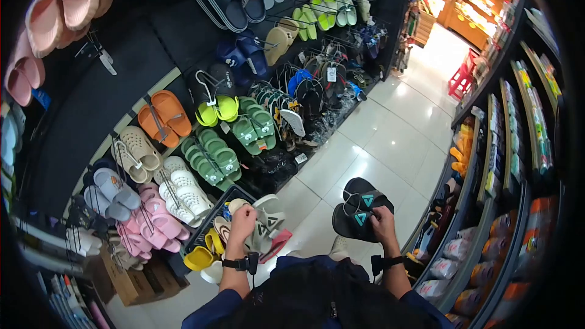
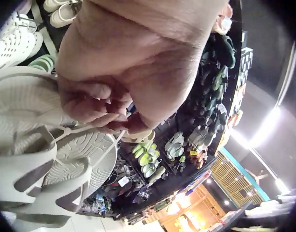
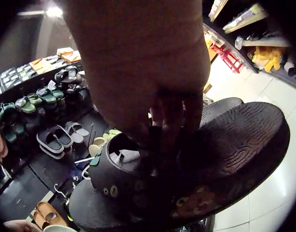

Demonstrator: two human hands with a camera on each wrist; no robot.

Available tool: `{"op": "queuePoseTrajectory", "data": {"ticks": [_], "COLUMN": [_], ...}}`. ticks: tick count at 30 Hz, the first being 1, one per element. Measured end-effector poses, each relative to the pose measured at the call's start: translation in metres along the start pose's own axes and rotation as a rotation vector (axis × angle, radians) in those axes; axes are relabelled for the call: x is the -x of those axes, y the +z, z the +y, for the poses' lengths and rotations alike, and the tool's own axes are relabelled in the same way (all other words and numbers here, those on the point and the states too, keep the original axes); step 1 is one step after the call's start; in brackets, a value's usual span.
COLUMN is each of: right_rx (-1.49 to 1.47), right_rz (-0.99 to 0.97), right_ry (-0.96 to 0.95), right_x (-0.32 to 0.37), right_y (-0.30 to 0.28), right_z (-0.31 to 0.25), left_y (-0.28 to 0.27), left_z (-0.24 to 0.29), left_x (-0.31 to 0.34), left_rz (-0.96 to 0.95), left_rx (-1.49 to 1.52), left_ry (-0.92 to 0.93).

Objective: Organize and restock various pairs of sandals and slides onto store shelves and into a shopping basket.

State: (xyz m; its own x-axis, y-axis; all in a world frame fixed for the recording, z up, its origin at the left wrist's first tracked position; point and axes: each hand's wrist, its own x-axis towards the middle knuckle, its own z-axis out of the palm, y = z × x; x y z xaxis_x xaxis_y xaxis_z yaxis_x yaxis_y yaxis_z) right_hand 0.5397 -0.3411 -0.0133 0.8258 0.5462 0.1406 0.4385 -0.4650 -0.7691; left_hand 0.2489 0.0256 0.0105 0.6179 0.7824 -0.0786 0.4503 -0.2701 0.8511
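My left hand (image 1: 242, 222) has its fingers curled round a thin white hanger (image 2: 102, 153), from which a pair of off-white slides (image 2: 29, 145) hangs beside the palm. In the head view those pale slides (image 1: 268, 213) are just right of the hand. My right hand (image 1: 382, 224) grips a pair of black slides (image 1: 345, 222) with teal triangle marks, held out over the floor tiles. The right wrist view shows the black slides (image 3: 244, 140) below the hand (image 3: 148, 67), whose fingertips are in shadow.
A dark basket (image 1: 198, 231) with yellow clogs (image 1: 198, 258) and other footwear is by my left hand. Racks of hanging slippers, such as orange slides (image 1: 164, 119), line the left. Shelves of packaged goods (image 1: 481, 268) stand on the right. A red stool (image 1: 463, 76) is farther along the aisle.
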Motion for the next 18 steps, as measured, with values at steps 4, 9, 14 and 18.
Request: {"op": "queuePoseTrajectory", "data": {"ticks": [4, 9, 14, 18], "right_rx": [-0.049, -0.18, -0.167, -0.178], "right_rz": [0.02, 0.04, 0.102, 0.175], "right_ry": [-0.057, -0.024, -0.007, 0.005], "right_x": [-0.06, -0.108, -0.13, -0.157], "right_y": [-0.045, -0.093, -0.12, -0.136], "right_z": [0.028, 0.064, 0.074, 0.094], "left_y": [0.036, 0.081, 0.114, 0.152], "left_z": [0.078, 0.119, 0.144, 0.169], "left_x": [0.001, -0.026, -0.051, -0.089], "left_rz": [0.158, 0.273, 0.314, 0.254], "left_rx": [-0.029, 0.136, 0.186, 0.23], "left_ry": [-0.012, -0.016, 0.031, 0.012]}}
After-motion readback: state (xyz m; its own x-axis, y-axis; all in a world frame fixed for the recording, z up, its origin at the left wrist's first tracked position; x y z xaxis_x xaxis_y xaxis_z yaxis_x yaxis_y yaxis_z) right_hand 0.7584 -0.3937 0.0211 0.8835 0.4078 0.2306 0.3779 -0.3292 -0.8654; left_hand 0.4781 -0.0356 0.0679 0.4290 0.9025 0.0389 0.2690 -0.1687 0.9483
